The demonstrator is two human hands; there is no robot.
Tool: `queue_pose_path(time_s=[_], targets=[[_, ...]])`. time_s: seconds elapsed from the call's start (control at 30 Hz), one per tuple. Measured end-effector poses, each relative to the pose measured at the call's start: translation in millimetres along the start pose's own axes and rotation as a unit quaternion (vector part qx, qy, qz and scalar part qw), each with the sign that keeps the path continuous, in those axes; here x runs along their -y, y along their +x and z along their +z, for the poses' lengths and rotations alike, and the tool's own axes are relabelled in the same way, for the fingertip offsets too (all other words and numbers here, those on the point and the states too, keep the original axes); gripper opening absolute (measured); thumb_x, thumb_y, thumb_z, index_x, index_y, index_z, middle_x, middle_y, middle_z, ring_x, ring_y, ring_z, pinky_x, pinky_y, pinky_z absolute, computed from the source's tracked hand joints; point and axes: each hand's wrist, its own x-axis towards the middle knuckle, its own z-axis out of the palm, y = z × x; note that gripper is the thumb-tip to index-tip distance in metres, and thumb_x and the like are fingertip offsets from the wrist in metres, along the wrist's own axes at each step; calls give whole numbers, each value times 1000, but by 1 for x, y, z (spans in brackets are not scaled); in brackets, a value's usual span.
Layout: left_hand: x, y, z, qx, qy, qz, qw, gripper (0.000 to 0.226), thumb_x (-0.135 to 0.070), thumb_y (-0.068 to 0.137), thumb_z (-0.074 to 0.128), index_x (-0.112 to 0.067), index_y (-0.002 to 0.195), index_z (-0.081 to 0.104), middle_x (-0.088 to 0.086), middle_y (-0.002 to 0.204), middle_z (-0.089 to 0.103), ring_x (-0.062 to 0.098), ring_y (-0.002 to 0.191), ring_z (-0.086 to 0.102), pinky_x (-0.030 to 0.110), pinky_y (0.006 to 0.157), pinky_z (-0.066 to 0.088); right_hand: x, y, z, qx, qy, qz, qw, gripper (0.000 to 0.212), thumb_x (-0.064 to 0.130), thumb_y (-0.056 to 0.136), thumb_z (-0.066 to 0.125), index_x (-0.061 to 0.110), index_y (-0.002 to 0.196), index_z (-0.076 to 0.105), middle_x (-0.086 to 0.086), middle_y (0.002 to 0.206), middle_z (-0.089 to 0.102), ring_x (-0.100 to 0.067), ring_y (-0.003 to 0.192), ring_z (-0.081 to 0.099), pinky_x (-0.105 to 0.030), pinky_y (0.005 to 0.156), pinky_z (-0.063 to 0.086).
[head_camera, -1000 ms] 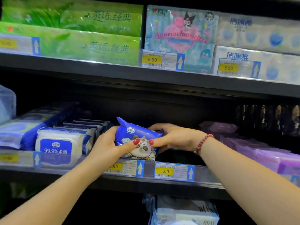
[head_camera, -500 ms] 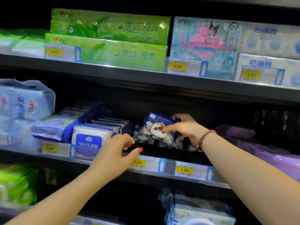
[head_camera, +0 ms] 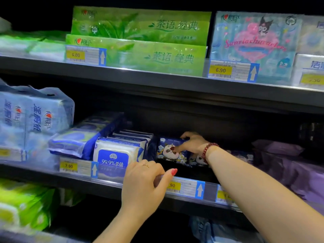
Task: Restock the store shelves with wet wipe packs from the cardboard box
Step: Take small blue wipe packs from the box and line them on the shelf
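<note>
A dark blue wet wipe pack with a panda picture (head_camera: 168, 153) stands upright, set back on the middle shelf (head_camera: 105, 185). My right hand (head_camera: 192, 142) grips it, fingers over its top edge and thumb on its front. A second panda pack (head_camera: 197, 159) sits just right of it, partly hidden by my wrist. My left hand (head_camera: 145, 183) hovers at the shelf's front edge over a price tag (head_camera: 185, 188), fingers loosely curled, holding nothing. The cardboard box is out of view.
White and blue 99.9% wipe packs (head_camera: 117, 155) stand in a row left of the panda pack. Blue tissue bundles (head_camera: 35, 116) fill the far left, purple packs (head_camera: 280, 155) the right. The upper shelf (head_camera: 157, 79) carries green tissue packs (head_camera: 140, 37).
My left hand let go of the panda pack and drew back to the shelf edge. My right hand pushed the pack deeper onto the shelf and stood it upright. The view shifted left.
</note>
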Motion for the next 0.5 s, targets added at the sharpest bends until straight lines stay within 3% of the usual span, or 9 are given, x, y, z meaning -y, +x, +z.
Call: queue_pose_path(time_s=[0.2, 0.5], targets=[[4, -2, 5, -23, 16, 16, 999, 41, -60, 90, 43, -32, 61, 46, -17, 55, 46, 3, 57, 45, 23, 64, 39, -14, 8, 11, -60, -52, -49, 996, 64, 30, 73, 81, 15, 130, 57, -5, 141, 45, -20, 127, 45, -24, 99, 36], [3, -2, 7, -41, 13, 22, 999, 40, -59, 90, 44, -32, 61, 48, -17, 55, 48, 2, 57, 46, 22, 64, 39, -10, 10, 11, -75, -246, -93, 962, 61, 49, 80, 70, 26, 134, 54, -6, 134, 40, -24, 129, 34, -37, 102, 39]])
